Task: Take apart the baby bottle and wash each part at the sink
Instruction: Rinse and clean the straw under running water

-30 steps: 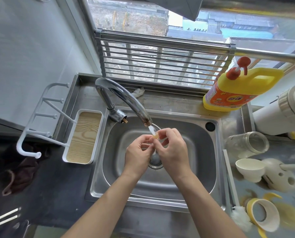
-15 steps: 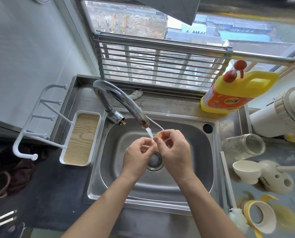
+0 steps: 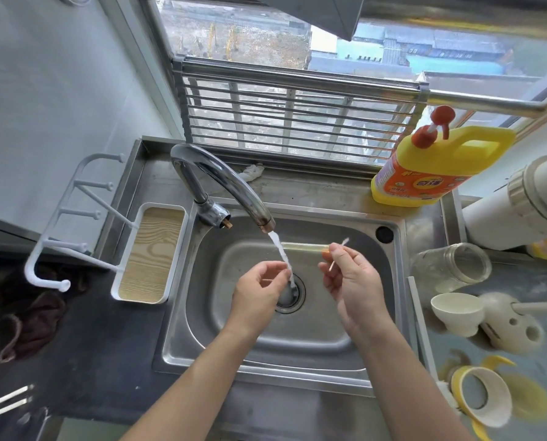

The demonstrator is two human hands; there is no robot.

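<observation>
My left hand hangs over the drain with its fingers loosely curled and their tips in the water running from the tap; whether they hold anything small I cannot tell; my right hand is off to the right of the stream, thumb and forefinger pinching a thin brush, its white tip sticking up past my knuckles and its bare end poking out below; a clear, yellowish straw lies level above the sink, one end at those same fingertips, the other near the falling water; on the counter to the right the glass bottle lies on its side, mouth towards the sink; nearer to me are a cream cap and the yellow collar ring; a yellow detergent jug stands behind the sink by the window.
</observation>
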